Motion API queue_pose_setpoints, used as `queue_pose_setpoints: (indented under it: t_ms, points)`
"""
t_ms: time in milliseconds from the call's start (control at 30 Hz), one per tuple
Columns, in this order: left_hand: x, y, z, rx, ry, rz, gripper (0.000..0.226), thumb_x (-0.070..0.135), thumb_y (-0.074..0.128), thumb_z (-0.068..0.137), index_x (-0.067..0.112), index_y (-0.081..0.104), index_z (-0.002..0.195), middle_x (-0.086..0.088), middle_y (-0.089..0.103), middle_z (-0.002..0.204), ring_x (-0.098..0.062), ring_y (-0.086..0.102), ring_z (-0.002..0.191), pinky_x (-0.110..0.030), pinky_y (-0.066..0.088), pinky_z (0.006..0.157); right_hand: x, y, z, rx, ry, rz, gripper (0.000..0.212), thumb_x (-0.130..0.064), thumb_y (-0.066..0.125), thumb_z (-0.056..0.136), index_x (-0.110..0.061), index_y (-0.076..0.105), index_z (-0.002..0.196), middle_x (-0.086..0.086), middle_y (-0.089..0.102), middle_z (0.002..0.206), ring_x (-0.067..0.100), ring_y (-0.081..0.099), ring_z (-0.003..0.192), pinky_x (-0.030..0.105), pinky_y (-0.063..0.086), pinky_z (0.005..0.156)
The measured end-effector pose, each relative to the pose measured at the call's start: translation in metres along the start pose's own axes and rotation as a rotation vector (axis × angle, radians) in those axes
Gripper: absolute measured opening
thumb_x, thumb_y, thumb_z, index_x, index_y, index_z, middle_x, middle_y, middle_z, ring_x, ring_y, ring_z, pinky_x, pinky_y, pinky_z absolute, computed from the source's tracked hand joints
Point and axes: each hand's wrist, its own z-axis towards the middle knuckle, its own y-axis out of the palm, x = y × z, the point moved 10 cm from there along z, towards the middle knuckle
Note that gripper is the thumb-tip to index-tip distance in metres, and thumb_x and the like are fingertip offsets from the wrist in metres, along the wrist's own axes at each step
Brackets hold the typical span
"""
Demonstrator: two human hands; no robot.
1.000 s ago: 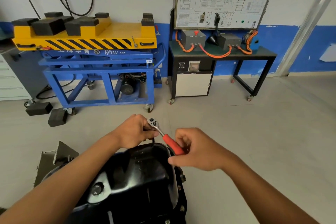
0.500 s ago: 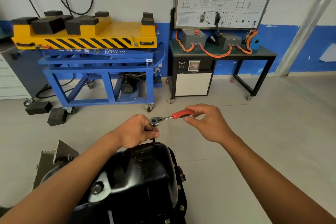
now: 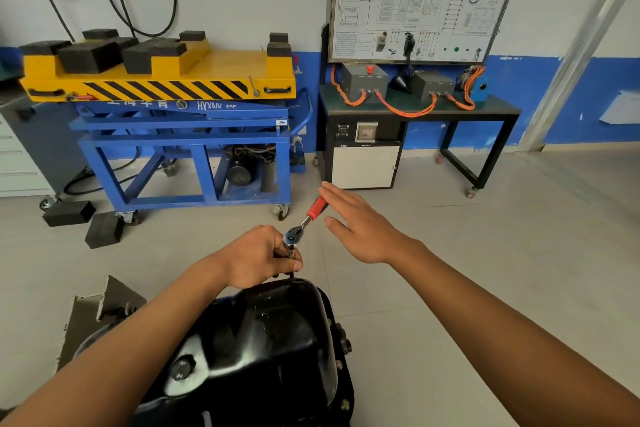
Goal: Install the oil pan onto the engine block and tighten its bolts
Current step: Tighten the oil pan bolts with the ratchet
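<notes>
1. Oil pan (image 3: 277, 340): black and glossy, at the bottom centre of the view, closed side up, directly below both forearms. It covers whatever it is seated on.
2. Bolts (image 3: 347, 345): several stand along the pan's right flange; how far in they are cannot be told.
3. Ratchet wrench (image 3: 306, 220): chrome head over the far rim of the pan, red handle pointing up and away to the right.
4. Left hand (image 3: 259, 258): fingers and thumb curled round the shaft just beneath the wrench head, gripping it above the pan's far edge.
5. Right hand (image 3: 363, 229): fingers straight and spread, laid against the far end of the red handle, not closed round it.
6. Grey metal part (image 3: 100, 308): juts out to the left of the pan; its identity is unclear.
7. Lift cart (image 3: 180, 121): blue frame on castors with a yellow, hazard-striped top, against the wall at left; black rubber blocks (image 3: 90, 55) sit on top.
8. Counter (image 3: 419, 107): black-framed, to the right of the cart, carrying grey boxes linked by orange cables (image 3: 405, 111).
9. Wiring-diagram board (image 3: 415, 0): upright behind the counter.
</notes>
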Motion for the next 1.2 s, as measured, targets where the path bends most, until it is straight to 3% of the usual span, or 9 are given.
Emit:
queue_pose_setpoints:
  t_ms: [167,300,400,533,600,667,800,1033,1200]
  points:
    - [0.002,0.004,0.003,-0.060,0.006,-0.003,0.015,0.016,0.072,0.093,0.003,0.079,0.094,0.000,0.076,0.083,-0.026,0.068,0.082,-0.038,0.056,0.083,0.000,0.005,0.001,-0.101,0.000,0.040,0.065,-0.058,0.027,0.102,-0.036,0.003,0.159,-0.020,-0.006,0.165,0.007,-0.006,0.152,0.041,0.009,0.124]
    - [-0.003,0.006,0.003,-0.060,-0.005,-0.007,0.014,0.015,0.071,0.093,0.004,0.079,0.095,0.016,0.074,0.077,-0.002,0.067,0.075,-0.024,0.054,0.077,-0.001,0.003,0.003,-0.110,-0.014,0.067,0.071,-0.068,0.021,0.097,-0.036,0.007,0.159,-0.020,-0.001,0.165,0.004,-0.002,0.151,0.035,0.008,0.122]
    - [-0.007,0.005,0.001,-0.003,-0.026,-0.005,0.012,0.017,0.071,0.093,0.008,0.080,0.093,0.026,0.071,0.074,0.007,0.067,0.076,-0.012,0.048,0.076,0.004,-0.007,0.004,0.030,-0.019,0.084,0.060,-0.056,0.033,0.102,-0.030,0.029,0.156,-0.012,0.024,0.162,0.008,0.020,0.149,0.034,0.022,0.119]
    - [-0.010,0.000,-0.003,0.054,-0.035,0.014,0.021,0.025,0.072,0.093,0.006,0.079,0.089,0.010,0.076,0.080,-0.009,0.070,0.077,-0.030,0.056,0.078,0.005,-0.030,-0.008,0.339,-0.091,0.237,0.036,-0.039,0.047,0.103,-0.020,0.069,0.125,-0.006,0.066,0.124,0.009,0.059,0.113,0.028,0.050,0.090]
    - [-0.011,-0.002,-0.005,0.077,-0.036,0.036,0.031,0.031,0.070,0.094,0.002,0.075,0.086,-0.011,0.074,0.080,-0.029,0.067,0.077,-0.042,0.055,0.079,0.006,-0.038,-0.016,0.420,-0.114,0.268,0.032,-0.037,0.049,0.102,-0.022,0.075,0.108,-0.008,0.071,0.101,0.008,0.063,0.094,0.025,0.050,0.076]
    - [-0.012,-0.006,-0.006,0.109,-0.032,0.049,0.035,0.034,0.069,0.094,0.001,0.072,0.081,-0.013,0.068,0.071,-0.028,0.059,0.065,-0.041,0.053,0.070,0.008,-0.044,-0.023,0.451,-0.115,0.267,0.031,-0.041,0.051,0.099,-0.023,0.077,0.099,-0.010,0.070,0.088,0.008,0.062,0.084,0.025,0.049,0.069]
    - [-0.013,-0.011,-0.007,0.164,-0.074,0.062,0.035,0.034,0.070,0.093,0.005,0.070,0.073,0.001,0.053,0.055,-0.006,0.042,0.050,-0.020,0.040,0.054,0.007,-0.048,-0.034,0.386,-0.092,0.235,0.034,-0.054,0.060,0.088,-0.026,0.079,0.087,-0.011,0.070,0.075,0.012,0.063,0.072,0.041,0.053,0.064]
    - [-0.012,-0.013,-0.007,0.198,-0.101,0.090,0.030,0.030,0.070,0.093,0.021,0.065,0.065,0.007,0.054,0.054,-0.007,0.043,0.049,-0.021,0.039,0.055,-0.024,-0.035,-0.047,0.144,-0.121,0.160,0.043,-0.063,0.062,0.085,-0.024,0.076,0.073,-0.008,0.068,0.064,0.014,0.062,0.061,0.043,0.052,0.060]
    - [-0.008,-0.015,-0.009,0.226,-0.115,0.122,0.036,0.029,0.070,0.093,0.018,0.060,0.059,0.008,0.051,0.049,-0.008,0.043,0.048,-0.018,0.036,0.052,-0.059,-0.017,-0.057,-0.068,-0.123,0.191,0.043,-0.057,0.062,0.089,-0.024,0.068,0.062,-0.015,0.067,0.057,0.008,0.062,0.052,0.021,0.051,0.059]
